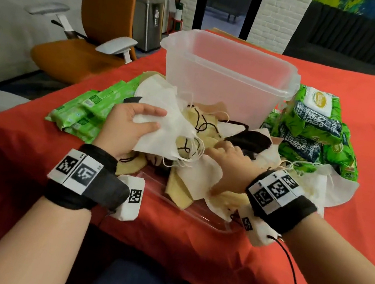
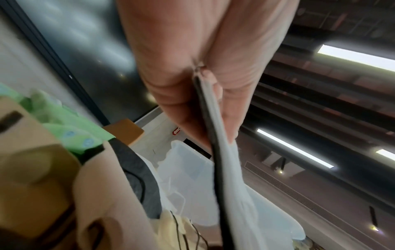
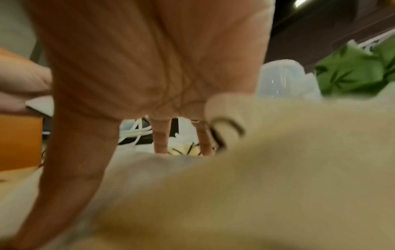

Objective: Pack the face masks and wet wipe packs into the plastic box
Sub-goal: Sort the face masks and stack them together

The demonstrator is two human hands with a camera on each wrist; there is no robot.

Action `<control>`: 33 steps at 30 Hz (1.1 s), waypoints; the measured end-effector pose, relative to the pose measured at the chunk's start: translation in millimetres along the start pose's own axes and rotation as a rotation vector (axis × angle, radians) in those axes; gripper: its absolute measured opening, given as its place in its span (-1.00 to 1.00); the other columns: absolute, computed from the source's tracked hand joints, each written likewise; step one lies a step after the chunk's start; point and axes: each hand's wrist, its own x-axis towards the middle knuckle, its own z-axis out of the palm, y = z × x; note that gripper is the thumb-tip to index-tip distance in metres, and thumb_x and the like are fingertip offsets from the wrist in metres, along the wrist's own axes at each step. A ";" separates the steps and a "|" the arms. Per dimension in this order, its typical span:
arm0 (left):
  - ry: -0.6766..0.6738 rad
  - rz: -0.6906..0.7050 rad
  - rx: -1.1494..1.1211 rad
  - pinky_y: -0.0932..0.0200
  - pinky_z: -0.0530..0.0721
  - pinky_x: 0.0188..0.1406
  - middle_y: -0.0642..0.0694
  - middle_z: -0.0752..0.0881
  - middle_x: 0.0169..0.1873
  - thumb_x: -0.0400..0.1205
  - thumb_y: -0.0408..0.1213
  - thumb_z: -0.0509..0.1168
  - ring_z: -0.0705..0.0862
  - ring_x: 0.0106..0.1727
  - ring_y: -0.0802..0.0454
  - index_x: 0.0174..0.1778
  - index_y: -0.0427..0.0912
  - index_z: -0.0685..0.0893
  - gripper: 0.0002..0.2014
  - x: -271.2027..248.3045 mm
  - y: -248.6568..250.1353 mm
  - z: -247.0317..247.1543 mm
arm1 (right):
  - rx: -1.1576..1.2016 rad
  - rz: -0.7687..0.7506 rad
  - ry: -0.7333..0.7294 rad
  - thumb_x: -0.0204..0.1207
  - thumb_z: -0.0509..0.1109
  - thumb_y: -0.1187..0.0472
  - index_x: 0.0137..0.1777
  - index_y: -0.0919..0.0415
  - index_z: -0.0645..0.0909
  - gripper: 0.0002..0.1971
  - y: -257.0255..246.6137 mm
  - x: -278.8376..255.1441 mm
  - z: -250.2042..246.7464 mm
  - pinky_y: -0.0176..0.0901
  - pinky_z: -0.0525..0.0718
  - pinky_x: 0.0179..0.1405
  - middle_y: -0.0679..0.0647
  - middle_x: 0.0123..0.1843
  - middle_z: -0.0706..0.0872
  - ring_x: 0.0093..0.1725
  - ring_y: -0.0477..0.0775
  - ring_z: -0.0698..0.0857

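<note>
Between hands (image 1: pixel 131 127), white masks (image 1: pixel 160 117)

**Item Count**

Plastic box (image 1: pixel 227 74): one. Clear lid (image 1: pixel 194 213): one. Hands: two, the left hand (image 1: pixel 129 127) and the right hand (image 1: pixel 228 171). Wet wipe packs: two groups, pale green packs (image 1: pixel 82 109) left of the left hand and dark-printed packs (image 1: pixel 312 128) beyond the right hand; individual packs overlap, count uncertain. Face masks (image 1: pixel 196 143): a tangled heap of white, beige and black; exact number cannot be determined.

- Head view: bright, even light; my view bends at the edges.
- Wrist views: close things badly blurred; ceiling light strips (image 2: pixel 295 148) glare overhead.
</note>
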 end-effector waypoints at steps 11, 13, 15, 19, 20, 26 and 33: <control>0.097 -0.007 0.016 0.02 0.57 0.34 0.09 0.74 -0.02 0.49 -0.51 0.40 0.67 0.16 0.10 -0.15 0.10 0.74 -0.68 -4.3 -1.0 -11.8 | 0.034 -0.050 0.054 0.62 0.23 0.21 -0.01 0.34 0.61 -0.80 -10.3 18.9 -22.0 -0.21 0.40 -0.27 0.24 -0.03 0.70 -0.08 0.20 0.61; 0.104 -0.010 0.046 0.08 0.56 0.33 0.10 0.74 -0.01 0.51 -0.50 0.37 0.66 0.18 0.10 -0.11 0.09 0.74 -0.69 -4.7 -1.3 -12.3 | 0.131 -0.015 0.138 0.61 0.25 0.17 -0.09 0.36 0.62 -0.76 -4.9 15.6 -34.7 -0.20 0.35 -0.34 0.22 -0.12 0.67 -0.11 0.20 0.60; 0.127 -0.008 0.087 0.22 0.51 0.28 0.06 0.73 0.02 0.54 -0.50 0.33 0.63 0.19 0.13 -0.05 0.04 0.74 -0.71 -4.5 -1.0 -11.4 | 0.257 0.040 0.249 0.60 0.29 0.17 -0.23 0.33 0.58 -0.75 1.9 8.4 -48.7 -0.20 0.26 -0.42 0.17 -0.25 0.60 -0.19 0.16 0.54; 0.156 -0.008 0.161 0.29 0.48 0.20 0.04 0.71 0.05 0.57 -0.43 0.32 0.61 0.19 0.13 0.05 -0.03 0.75 -0.75 -3.2 4.2 -2.3 | 0.681 0.207 0.607 0.50 0.38 0.22 -0.27 0.35 0.64 -0.80 18.2 -0.5 -73.5 -0.20 0.32 -0.34 0.22 -0.27 0.59 -0.21 0.09 0.55; 0.156 0.001 0.185 0.33 0.46 0.20 0.06 0.71 0.06 0.57 -0.40 0.33 0.60 0.20 0.14 0.08 -0.05 0.75 -0.77 -3.4 6.6 1.9 | 0.770 0.243 0.691 0.47 0.39 0.24 -0.31 0.35 0.64 -0.81 21.3 -1.5 -77.2 -0.17 0.35 -0.30 0.22 -0.30 0.58 -0.23 0.09 0.54; 0.026 0.091 0.247 0.35 0.37 0.25 0.02 0.66 0.26 0.45 0.14 0.37 0.54 0.32 0.16 0.27 -0.05 0.66 -0.48 -15.0 30.6 42.2 | 1.074 0.218 0.778 0.32 0.42 0.13 -0.31 0.46 0.61 -0.69 7.7 -0.1 -71.5 -0.05 0.54 -0.26 0.21 -0.33 0.65 -0.30 0.11 0.61; -0.019 0.120 0.264 0.36 0.57 -0.14 0.02 0.74 -0.11 0.40 -0.06 0.52 0.67 -0.04 0.09 0.09 -0.11 0.68 -0.61 -10.1 37.6 68.6 | 1.110 0.051 0.511 0.44 0.19 -0.31 -0.18 0.61 0.56 -0.21 -20.9 -4.9 -59.6 0.06 0.71 -0.20 0.45 -0.25 0.72 -0.28 0.30 0.72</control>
